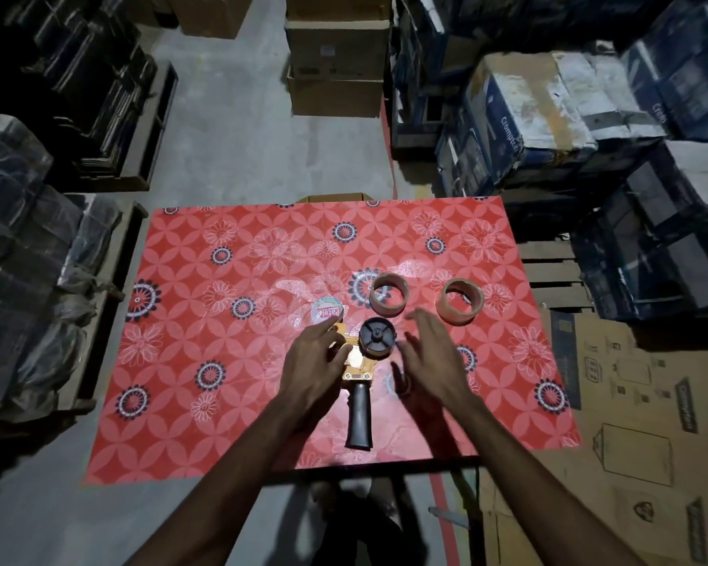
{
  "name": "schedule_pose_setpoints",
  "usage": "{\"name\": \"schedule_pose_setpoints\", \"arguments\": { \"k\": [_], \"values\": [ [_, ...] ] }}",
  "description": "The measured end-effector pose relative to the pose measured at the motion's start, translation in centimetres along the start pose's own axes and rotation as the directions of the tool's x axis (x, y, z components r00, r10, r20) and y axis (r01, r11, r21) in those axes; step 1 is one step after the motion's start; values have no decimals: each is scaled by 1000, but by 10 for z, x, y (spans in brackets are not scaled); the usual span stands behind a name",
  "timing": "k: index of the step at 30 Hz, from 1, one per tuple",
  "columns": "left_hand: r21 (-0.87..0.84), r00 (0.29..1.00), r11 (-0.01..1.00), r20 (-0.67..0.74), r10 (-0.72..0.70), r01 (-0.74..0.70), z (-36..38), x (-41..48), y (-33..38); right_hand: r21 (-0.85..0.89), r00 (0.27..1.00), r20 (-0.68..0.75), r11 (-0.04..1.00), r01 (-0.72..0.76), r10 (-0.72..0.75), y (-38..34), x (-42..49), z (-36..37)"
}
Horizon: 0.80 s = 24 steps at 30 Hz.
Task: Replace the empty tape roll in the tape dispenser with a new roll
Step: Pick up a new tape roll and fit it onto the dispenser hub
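An orange tape dispenser point(358, 367) with a black handle lies flat on the red patterned table point(221, 361), its black spool hub point(377, 341) bare and facing up. My left hand point(317, 361) rests on the dispenser's front end and presses it down. My right hand point(430, 357) hovers open just right of the hub, fingers spread, holding nothing. Two brown rings stand behind it: a thin one point(389, 294), and farther right a thicker tape roll point(459, 300).
A round pink-and-white label point(324, 313) on clear plastic wrap lies left of the hub. Stacked cartons and wrapped bundles surround the table; flattened cardboard point(630, 422) lies at the right. Wooden pallets sit to the left.
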<state>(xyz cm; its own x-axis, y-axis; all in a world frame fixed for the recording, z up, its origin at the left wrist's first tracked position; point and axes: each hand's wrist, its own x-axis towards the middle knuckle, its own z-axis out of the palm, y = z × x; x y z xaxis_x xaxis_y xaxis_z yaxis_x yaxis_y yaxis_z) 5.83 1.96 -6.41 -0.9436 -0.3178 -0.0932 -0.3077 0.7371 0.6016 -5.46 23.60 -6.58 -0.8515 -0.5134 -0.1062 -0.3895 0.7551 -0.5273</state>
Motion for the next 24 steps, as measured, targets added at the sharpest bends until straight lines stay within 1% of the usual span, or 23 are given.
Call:
{"name": "schedule_pose_setpoints", "arguments": {
  "k": [2,5,7,9,10,12,16,19,22,24],
  "values": [
    [18,998,1000,66,19,-20,7,11,13,-73,998,-38,996,-49,47,27,30,-26],
    [15,983,999,179,41,-45,20,27,33,-204,986,-39,964,-169,165,64,68,-53],
    [-11,981,998,186,55,-54,26,33,45,-250,970,0,939,-235,242,80,80,-59],
    [-20,979,996,184,85,-83,32,39,52,-252,950,62,926,-282,306,90,88,-58],
    [-9,978,995,185,96,-96,35,42,54,-241,941,102,926,-291,322,93,92,-55],
    [31,977,993,186,104,-111,35,47,58,-215,938,159,938,-272,308,95,97,-49],
    [60,980,993,176,93,-105,31,55,58,-212,946,137,942,-260,292,94,97,-46],
    [23,985,999,166,45,-50,25,57,58,-123,949,137,955,-269,285,87,90,-50],
    [-66,989,998,147,19,-9,18,59,64,81,961,97,960,-268,261,73,76,-57],
    [-128,991,992,135,4,13,11,63,70,244,971,78,940,-240,228,58,62,-64]
  ]
}}
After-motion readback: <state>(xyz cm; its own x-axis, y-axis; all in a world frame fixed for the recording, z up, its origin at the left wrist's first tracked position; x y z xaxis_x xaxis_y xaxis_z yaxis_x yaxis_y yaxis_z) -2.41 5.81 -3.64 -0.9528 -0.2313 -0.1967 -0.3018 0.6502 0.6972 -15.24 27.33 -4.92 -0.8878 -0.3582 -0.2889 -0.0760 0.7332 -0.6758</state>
